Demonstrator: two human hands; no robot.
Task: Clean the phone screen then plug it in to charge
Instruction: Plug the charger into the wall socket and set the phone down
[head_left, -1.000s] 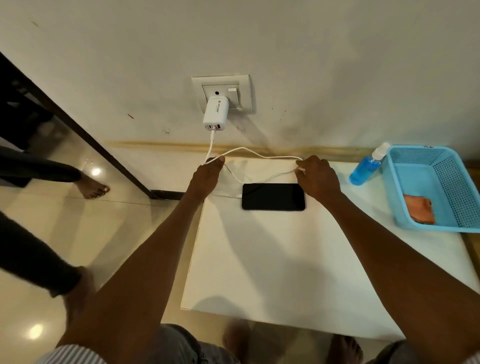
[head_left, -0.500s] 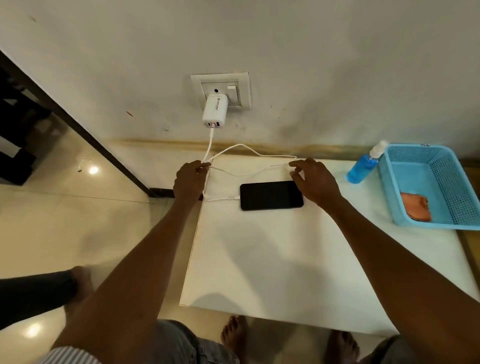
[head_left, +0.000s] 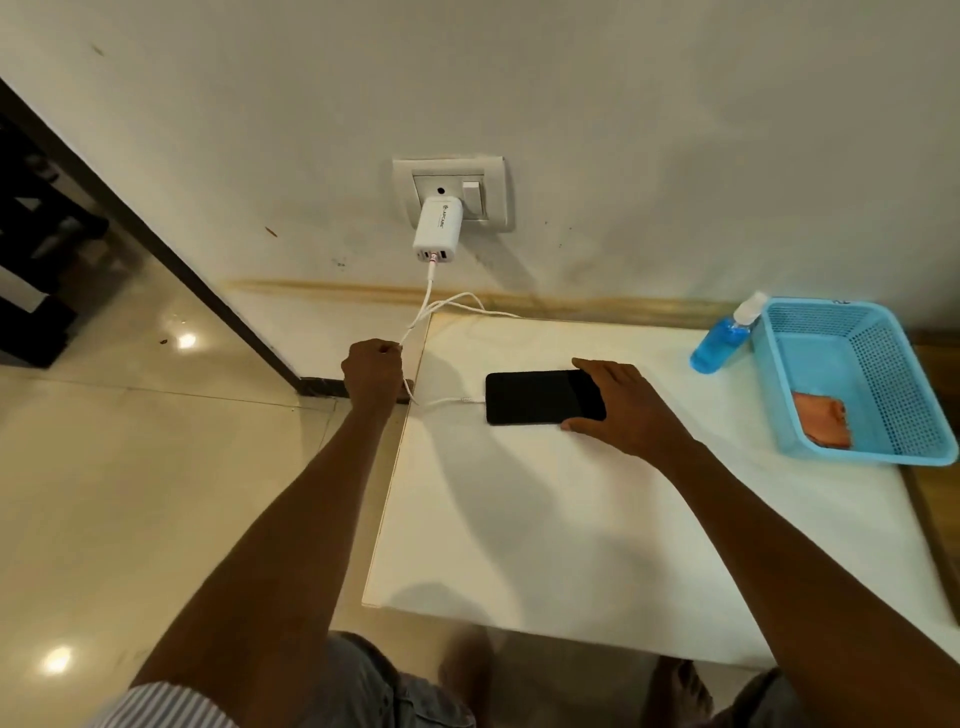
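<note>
A black phone (head_left: 535, 397) lies screen-up on the white table (head_left: 545, 519), near its far left corner. A white cable (head_left: 441, 401) runs from the phone's left end, loops off the table edge and climbs to a white charger (head_left: 438, 228) plugged into the wall socket (head_left: 493, 176). My left hand (head_left: 373, 370) is closed around the cable loops just left of the table edge. My right hand (head_left: 621, 408) grips the phone's right end, thumb at the near edge, fingers over the far edge.
A blue spray bottle (head_left: 724, 338) lies tilted against a blue plastic basket (head_left: 893, 452) at the table's far right; an orange cloth (head_left: 823, 420) lies inside the basket. Glossy floor and a dark door frame (head_left: 156, 249) are to the left.
My left hand has pulled the cable loops leftward off the table. My right hand has let go of the cable and taken hold of the phone's right end.
</note>
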